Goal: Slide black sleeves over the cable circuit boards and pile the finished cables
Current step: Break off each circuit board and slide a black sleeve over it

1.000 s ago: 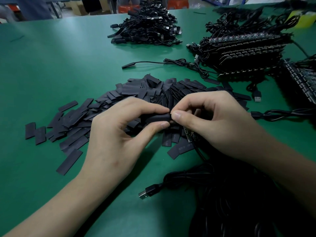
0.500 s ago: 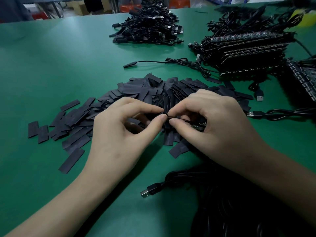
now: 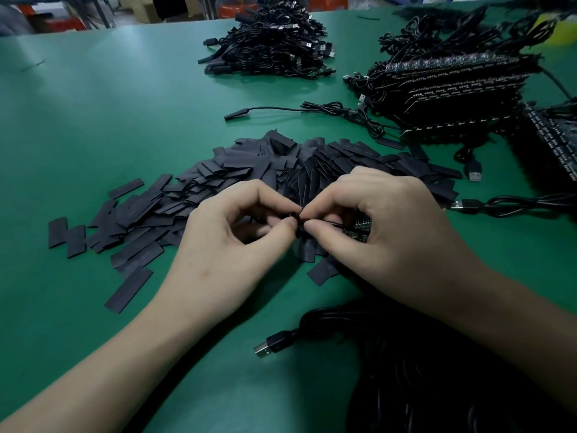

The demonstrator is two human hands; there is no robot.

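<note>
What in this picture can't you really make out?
Head view:
- sleeve: mostly covered by fingertips of the left hand.
- circuit board: largely under the right hand, which pinches its cable.
- cable bundle: dark, cut off by the bottom edge.
- board stack: cut off by the right edge.

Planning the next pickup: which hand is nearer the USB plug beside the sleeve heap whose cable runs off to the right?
Right. The right hand is just left of the USB plug; the left hand is farther left again.

Left hand point(image 3: 224, 248), right hand point(image 3: 393, 239) on sleeve point(image 3: 296, 217)
</note>
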